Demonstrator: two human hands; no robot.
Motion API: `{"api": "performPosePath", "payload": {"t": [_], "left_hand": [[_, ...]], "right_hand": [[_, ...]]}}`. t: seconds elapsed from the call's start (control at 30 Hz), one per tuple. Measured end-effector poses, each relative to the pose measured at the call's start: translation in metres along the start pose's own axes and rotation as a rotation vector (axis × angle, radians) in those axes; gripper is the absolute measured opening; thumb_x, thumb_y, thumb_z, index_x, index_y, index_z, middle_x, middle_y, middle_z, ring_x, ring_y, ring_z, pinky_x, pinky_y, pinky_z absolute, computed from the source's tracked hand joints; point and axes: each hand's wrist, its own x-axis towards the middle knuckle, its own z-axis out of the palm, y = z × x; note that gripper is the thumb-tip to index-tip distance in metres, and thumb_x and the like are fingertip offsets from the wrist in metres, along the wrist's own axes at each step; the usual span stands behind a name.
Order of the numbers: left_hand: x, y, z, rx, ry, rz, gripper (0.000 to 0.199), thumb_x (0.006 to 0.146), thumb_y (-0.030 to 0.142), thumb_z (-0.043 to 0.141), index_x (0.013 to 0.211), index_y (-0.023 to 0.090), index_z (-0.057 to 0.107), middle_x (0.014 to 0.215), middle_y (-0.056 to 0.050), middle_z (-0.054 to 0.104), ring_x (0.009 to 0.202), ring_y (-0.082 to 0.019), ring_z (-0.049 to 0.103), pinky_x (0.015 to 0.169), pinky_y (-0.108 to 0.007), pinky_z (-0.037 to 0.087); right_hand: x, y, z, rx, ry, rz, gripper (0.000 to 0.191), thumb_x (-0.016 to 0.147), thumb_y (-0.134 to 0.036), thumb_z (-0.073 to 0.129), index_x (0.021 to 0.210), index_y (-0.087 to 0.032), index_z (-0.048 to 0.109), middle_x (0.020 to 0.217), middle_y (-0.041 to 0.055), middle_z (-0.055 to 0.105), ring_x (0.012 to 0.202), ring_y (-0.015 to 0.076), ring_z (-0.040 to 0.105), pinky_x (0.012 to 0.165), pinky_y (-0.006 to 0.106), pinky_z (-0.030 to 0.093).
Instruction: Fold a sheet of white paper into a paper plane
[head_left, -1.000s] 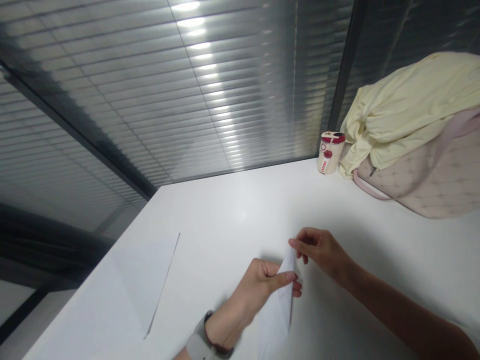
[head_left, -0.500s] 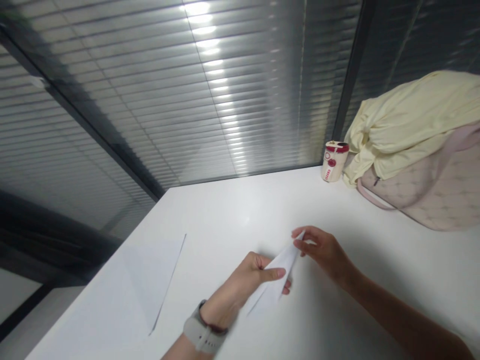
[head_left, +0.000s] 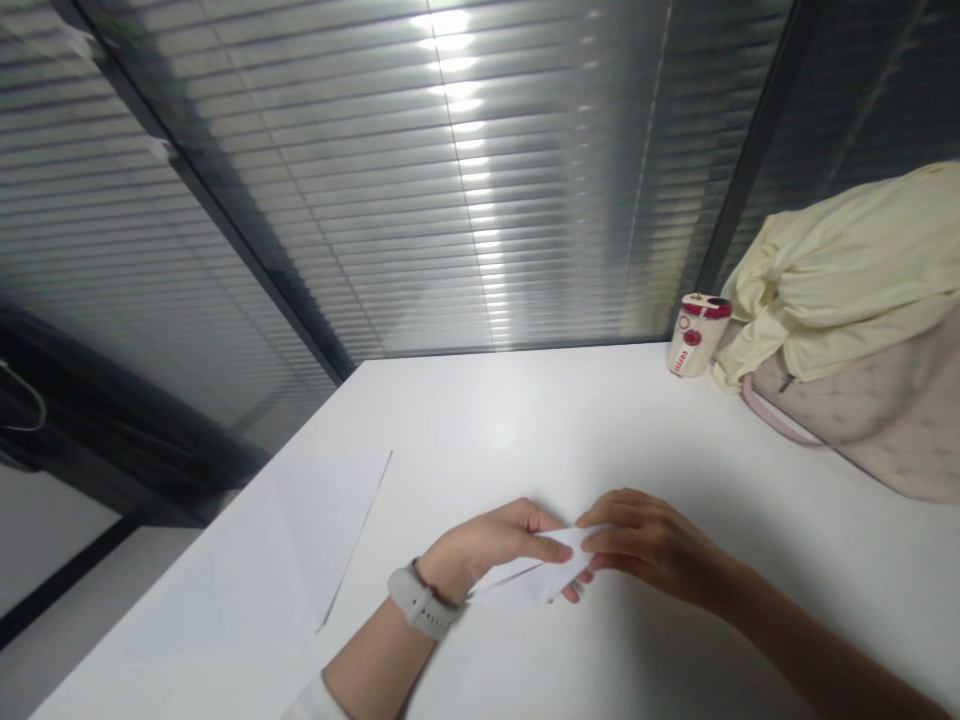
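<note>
A small folded white paper [head_left: 525,582] is held above the white table, between both hands. My left hand [head_left: 502,540], with a pale watch at the wrist, grips its middle, thumb on top and fingertips showing beyond the far edge. My right hand [head_left: 637,540] pinches the paper's right end, its fingers laid over the tip and hiding it. A dark slit between layers shows near the left thumb.
White sheets [head_left: 277,550] lie on the table [head_left: 480,400] at the left. A cream and red coffee cup [head_left: 697,338] stands at the back right, beside a pink bag [head_left: 885,420] with a pale yellow cloth [head_left: 862,270] over it. Window blinds rise behind.
My right hand has come down and its fingers now cover the paper's tip. The paper lies at a flatter angle, still in my left hand. The camera view has shifted slightly.
</note>
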Motion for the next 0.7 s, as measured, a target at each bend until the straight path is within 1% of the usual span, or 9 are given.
{"api": "performPosePath", "payload": {"t": [0.07,0.13,0.23,0.33,0.43,0.53,0.6,0.7], "left_hand": [[0.0,0.003,0.0,-0.012,-0.023,-0.01,0.023,0.075,0.027,0.071,0.092,0.011,0.075,0.086,-0.011,0.074,0.071,-0.018,0.069,0.058,-0.023,0.048],[-0.001,0.005,-0.001,-0.029,-0.061,0.001,0.025,0.075,0.025,0.069,0.095,0.011,0.074,0.089,-0.012,0.074,0.077,-0.021,0.07,0.061,-0.024,0.048],[0.0,0.005,-0.003,-0.063,-0.115,0.042,0.027,0.077,0.021,0.063,0.099,0.01,0.073,0.091,-0.012,0.074,0.086,-0.025,0.068,0.07,-0.031,0.049],[0.001,0.001,-0.004,-0.11,-0.141,0.065,0.03,0.076,0.016,0.057,0.101,0.009,0.072,0.089,-0.012,0.074,0.091,-0.027,0.067,0.078,-0.036,0.049],[0.003,-0.003,-0.003,-0.175,-0.14,0.082,0.033,0.075,0.015,0.055,0.103,0.008,0.071,0.092,-0.013,0.073,0.094,-0.027,0.065,0.082,-0.038,0.047],[0.003,-0.006,0.0,-0.229,-0.164,0.056,0.034,0.081,0.027,0.054,0.106,0.01,0.069,0.104,-0.015,0.07,0.104,-0.027,0.06,0.087,-0.039,0.044],[0.002,-0.006,0.002,-0.201,-0.168,0.055,0.036,0.081,0.031,0.059,0.109,0.011,0.068,0.109,-0.015,0.068,0.107,-0.028,0.058,0.089,-0.039,0.043],[-0.001,-0.006,0.004,-0.106,-0.138,0.074,0.038,0.072,0.019,0.067,0.11,0.013,0.068,0.11,-0.013,0.068,0.1,-0.025,0.062,0.089,-0.038,0.044]], "right_hand": [[0.0,-0.001,-0.001,-0.02,0.014,-0.012,0.006,0.091,-0.023,0.057,0.092,-0.021,0.062,0.094,0.0057,0.069,0.086,0.0172,0.062,0.077,0.032,0.049],[0.0,-0.003,-0.002,-0.042,0.019,-0.023,0.007,0.092,-0.02,0.055,0.09,-0.02,0.061,0.093,0.006,0.069,0.086,0.0173,0.062,0.076,0.032,0.049],[-0.001,-0.006,0.0,-0.082,0.046,-0.015,0.01,0.093,-0.016,0.051,0.088,-0.018,0.059,0.092,0.0067,0.068,0.084,0.0179,0.061,0.075,0.034,0.049],[-0.002,-0.008,0.005,-0.089,0.106,0.018,0.012,0.092,-0.015,0.051,0.085,-0.018,0.06,0.088,0.0061,0.068,0.081,0.0179,0.06,0.074,0.034,0.049],[-0.003,-0.007,0.01,0.003,0.17,0.096,0.011,0.092,-0.018,0.053,0.086,-0.019,0.062,0.083,0.0049,0.068,0.076,0.0167,0.061,0.071,0.03,0.049],[-0.004,-0.005,0.014,0.117,0.204,0.235,0.013,0.092,-0.021,0.053,0.097,-0.02,0.065,0.083,0.0051,0.067,0.076,0.0162,0.062,0.068,0.028,0.051],[-0.004,-0.004,0.016,0.153,0.198,0.284,0.015,0.092,-0.023,0.053,0.096,-0.02,0.067,0.081,0.0052,0.067,0.075,0.0165,0.062,0.068,0.027,0.051],[-0.003,-0.005,0.017,0.178,0.209,0.311,0.017,0.091,-0.023,0.055,0.083,-0.02,0.069,0.076,0.0046,0.065,0.071,0.0165,0.062,0.066,0.027,0.051]]}}
